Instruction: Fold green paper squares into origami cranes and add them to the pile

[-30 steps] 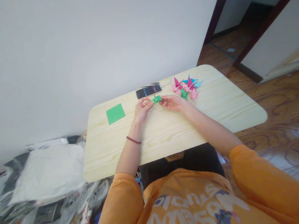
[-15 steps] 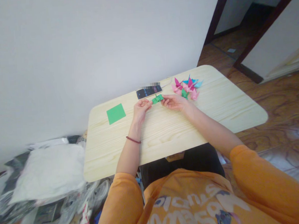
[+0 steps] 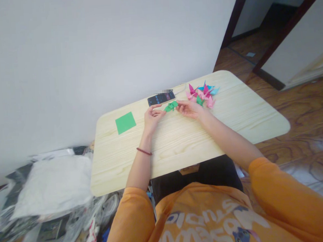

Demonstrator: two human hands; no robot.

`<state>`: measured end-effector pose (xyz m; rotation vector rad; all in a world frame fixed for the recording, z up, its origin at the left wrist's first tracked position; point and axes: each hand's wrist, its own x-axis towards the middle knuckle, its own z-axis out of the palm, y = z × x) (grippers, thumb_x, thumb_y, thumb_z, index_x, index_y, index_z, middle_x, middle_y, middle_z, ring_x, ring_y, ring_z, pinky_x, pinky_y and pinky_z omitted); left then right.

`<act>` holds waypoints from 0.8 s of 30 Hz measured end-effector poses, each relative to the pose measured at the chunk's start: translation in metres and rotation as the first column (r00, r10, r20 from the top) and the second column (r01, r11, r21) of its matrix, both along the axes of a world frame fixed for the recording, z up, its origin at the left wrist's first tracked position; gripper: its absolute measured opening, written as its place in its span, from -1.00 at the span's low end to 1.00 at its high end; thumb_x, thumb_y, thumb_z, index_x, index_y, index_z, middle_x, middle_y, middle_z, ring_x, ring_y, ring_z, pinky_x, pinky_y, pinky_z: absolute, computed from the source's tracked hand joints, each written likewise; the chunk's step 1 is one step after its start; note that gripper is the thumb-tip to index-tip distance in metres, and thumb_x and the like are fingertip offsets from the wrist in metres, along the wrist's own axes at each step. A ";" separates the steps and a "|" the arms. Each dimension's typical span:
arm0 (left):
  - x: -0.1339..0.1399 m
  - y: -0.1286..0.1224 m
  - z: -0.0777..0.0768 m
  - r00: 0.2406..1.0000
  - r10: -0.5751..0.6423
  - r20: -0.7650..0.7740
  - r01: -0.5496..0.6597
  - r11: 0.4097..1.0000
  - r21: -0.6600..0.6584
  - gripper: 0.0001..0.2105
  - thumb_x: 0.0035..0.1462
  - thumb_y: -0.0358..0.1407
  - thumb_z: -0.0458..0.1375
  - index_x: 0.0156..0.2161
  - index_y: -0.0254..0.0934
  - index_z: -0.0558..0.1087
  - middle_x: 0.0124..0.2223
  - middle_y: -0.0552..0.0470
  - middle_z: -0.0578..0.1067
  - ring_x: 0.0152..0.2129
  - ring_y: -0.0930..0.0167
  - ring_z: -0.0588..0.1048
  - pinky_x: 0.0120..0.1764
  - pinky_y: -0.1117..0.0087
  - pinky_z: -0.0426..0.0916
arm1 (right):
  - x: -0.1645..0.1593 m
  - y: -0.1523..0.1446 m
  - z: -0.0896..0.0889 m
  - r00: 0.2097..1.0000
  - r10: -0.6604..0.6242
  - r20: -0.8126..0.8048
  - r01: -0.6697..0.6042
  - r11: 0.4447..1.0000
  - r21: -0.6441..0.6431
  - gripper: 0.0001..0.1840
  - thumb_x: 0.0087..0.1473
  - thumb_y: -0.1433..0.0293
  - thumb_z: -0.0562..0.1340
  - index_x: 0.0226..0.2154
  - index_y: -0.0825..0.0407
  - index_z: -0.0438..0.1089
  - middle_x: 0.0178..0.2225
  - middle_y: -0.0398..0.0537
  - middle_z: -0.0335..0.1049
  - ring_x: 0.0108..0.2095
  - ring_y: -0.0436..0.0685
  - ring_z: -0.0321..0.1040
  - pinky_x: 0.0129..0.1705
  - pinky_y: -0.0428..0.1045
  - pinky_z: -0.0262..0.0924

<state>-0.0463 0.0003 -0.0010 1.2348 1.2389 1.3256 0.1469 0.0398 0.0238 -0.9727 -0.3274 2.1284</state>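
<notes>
A small green origami crane (image 3: 171, 106), its wings spread to either side, is held just above the table between my hands. My left hand (image 3: 152, 118) has its thumb and a fingertip at the crane's left wing, while the index finger is lifted away. At the other wing, my right hand (image 3: 189, 109) pinches the paper between thumb and fingers, the remaining fingers curled. Fine folds at the crane's middle are too small to make out. A flat square of green paper (image 3: 125, 123) lies to the left of my left hand.
Several folded paper cranes (image 3: 203, 93) in pink, blue and green are heaped beyond my right hand. A phone (image 3: 161, 98) with a lit screen and a white cable lies at the back of the pale wooden table (image 3: 168, 149), against the wall. White bags (image 3: 53, 186) sit at lower left.
The green crane's wings look more opened out and curved than before. My left index finger has lifted off the paper; my right hand has shifted very slightly right.
</notes>
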 end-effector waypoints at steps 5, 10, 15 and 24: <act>0.002 -0.007 0.006 0.985 -0.172 0.010 0.172 0.984 0.048 -0.49 -0.22 -0.28 0.41 -0.06 -0.13 0.49 0.18 -0.09 0.37 -0.06 0.29 0.47 -0.13 0.34 0.41 | -0.007 -0.001 -0.010 0.984 -0.018 0.178 -0.005 0.992 0.127 -0.77 0.15 0.62 0.16 -0.51 0.14 0.36 -0.63 -0.13 0.37 -0.63 -0.14 0.27 -0.64 -0.28 0.19; 0.006 -0.012 0.010 0.956 -0.286 -0.062 0.290 0.954 0.074 -0.64 -0.21 -0.29 0.42 -0.21 -0.21 0.57 0.21 -0.15 0.31 0.07 0.23 0.39 -0.08 0.32 0.41 | -0.011 -0.002 -0.016 0.975 0.030 0.219 -0.072 0.980 0.186 -0.82 0.08 0.64 0.23 -0.51 0.15 0.38 -0.60 -0.10 0.42 -0.64 -0.12 0.26 -0.65 -0.22 0.15; 0.007 -0.010 0.007 0.951 -0.293 -0.101 0.299 0.953 0.048 -0.76 -0.16 -0.23 0.40 -0.34 -0.28 0.58 0.14 -0.17 0.38 -0.05 0.26 0.46 -0.20 0.34 0.44 | -0.013 -0.008 -0.015 0.966 0.034 0.255 -0.093 0.970 0.223 -0.81 0.06 0.64 0.23 -0.54 0.16 0.39 -0.60 -0.07 0.41 -0.63 -0.10 0.26 -0.61 -0.19 0.14; 0.011 -0.008 0.003 0.961 -0.202 0.192 0.235 0.957 -0.168 -0.68 -0.26 -0.15 0.45 -0.42 -0.33 0.55 0.04 -0.11 0.50 -0.40 0.48 0.52 -0.36 0.44 0.40 | -0.009 -0.009 -0.014 0.893 -0.227 0.389 -0.127 0.702 0.701 -0.82 -0.08 0.39 0.35 -0.32 0.07 0.52 -0.52 -0.19 0.38 -0.57 -0.12 0.16 -0.59 -0.16 -0.01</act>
